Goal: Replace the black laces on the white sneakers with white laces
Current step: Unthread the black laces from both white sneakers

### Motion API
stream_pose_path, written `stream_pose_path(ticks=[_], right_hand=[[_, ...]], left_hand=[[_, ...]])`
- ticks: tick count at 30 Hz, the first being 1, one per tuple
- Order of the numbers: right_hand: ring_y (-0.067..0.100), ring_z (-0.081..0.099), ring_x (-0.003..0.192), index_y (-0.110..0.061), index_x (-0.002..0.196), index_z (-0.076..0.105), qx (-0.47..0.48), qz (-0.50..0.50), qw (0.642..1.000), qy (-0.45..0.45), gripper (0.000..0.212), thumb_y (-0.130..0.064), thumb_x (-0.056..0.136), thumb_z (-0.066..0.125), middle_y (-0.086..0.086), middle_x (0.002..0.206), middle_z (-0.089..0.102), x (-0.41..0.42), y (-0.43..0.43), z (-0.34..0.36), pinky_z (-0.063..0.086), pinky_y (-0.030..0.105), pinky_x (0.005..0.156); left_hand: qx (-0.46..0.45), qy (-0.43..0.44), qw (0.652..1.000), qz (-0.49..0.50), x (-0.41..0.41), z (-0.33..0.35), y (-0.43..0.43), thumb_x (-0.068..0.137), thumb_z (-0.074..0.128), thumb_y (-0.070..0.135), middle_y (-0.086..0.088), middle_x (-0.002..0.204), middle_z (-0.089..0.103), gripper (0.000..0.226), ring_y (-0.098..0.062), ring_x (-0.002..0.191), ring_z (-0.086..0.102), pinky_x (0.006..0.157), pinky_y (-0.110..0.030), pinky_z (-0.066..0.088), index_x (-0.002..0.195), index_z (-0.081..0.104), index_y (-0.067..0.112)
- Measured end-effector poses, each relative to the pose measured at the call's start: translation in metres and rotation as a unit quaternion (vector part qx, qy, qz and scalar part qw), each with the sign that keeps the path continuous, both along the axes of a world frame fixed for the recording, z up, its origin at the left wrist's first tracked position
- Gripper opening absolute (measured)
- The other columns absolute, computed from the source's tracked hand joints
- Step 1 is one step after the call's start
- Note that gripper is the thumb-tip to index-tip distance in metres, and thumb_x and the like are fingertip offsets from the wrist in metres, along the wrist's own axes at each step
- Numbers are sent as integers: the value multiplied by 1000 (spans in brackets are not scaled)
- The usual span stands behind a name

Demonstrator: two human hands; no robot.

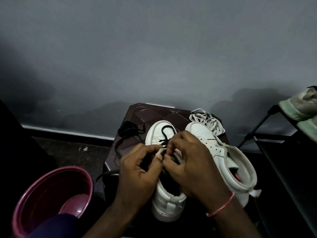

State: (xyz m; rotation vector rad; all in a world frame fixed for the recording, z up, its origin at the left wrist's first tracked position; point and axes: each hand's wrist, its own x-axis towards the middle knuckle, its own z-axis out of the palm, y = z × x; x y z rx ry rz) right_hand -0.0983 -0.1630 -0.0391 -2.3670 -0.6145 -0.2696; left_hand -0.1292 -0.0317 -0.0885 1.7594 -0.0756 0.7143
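Observation:
Two white high-top sneakers stand side by side on a small dark brown stool (147, 114). The left sneaker (169, 198) still carries a black lace (164, 134), looped over its toe. My left hand (137, 170) and my right hand (190, 162) meet over its eyelets, both pinching the black lace there. The right sneaker (216, 148) has no lace in its eyelets. A loose black lace (127, 129) lies bunched at the stool's far left. White laces (207, 121) lie heaped at the far right, by the right sneaker's toe.
A maroon plastic bucket (51, 191) stands on the floor at the lower left. A black metal rack (267, 131) with pale green shoes (301, 107) is on the right. A grey wall rises close behind the stool.

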Motion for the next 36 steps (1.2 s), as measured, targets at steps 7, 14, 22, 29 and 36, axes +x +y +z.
stream_pose_path(ticks=[7,14,22,29,36], right_hand=[[9,53,93,-32,91,54,-54,3,998,-26,19,-37,72,52,-17,99,55,-6,0,0,49,32,74],[13,66,74,-20,84,73,-27,-13,996,-87,11,-24,79,63,-6,86,71,-7,4,-3,56,36,65],[3,61,60,-21,84,62,164,-61,984,18,7,-17,85,67,-10,72,67,-6,-6,-7,46,19,54],[16,60,81,-28,93,56,-68,2,996,-53,14,-25,84,66,-9,94,62,-10,4,7,51,37,72],[16,68,95,-24,83,61,298,7,939,169,7,-21,89,64,-2,96,72,-2,5,-1,53,43,89]], left_hand=[[-35,19,999,-5,0,-5,0,78,64,28,-4,78,66,20,-22,67,64,59,-42,52,93,72,17],[-18,31,999,-16,0,-1,2,79,62,31,0,78,65,21,-20,66,62,59,-40,52,93,71,18],[19,27,999,29,4,5,4,78,69,14,6,79,68,12,-15,73,65,62,-28,53,89,74,16],[-69,60,995,-38,3,2,4,74,64,33,-3,81,70,22,-21,72,68,63,-21,55,88,71,18],[-44,58,997,-9,10,1,5,77,65,29,0,81,71,14,-19,75,68,68,-37,57,87,71,21]])
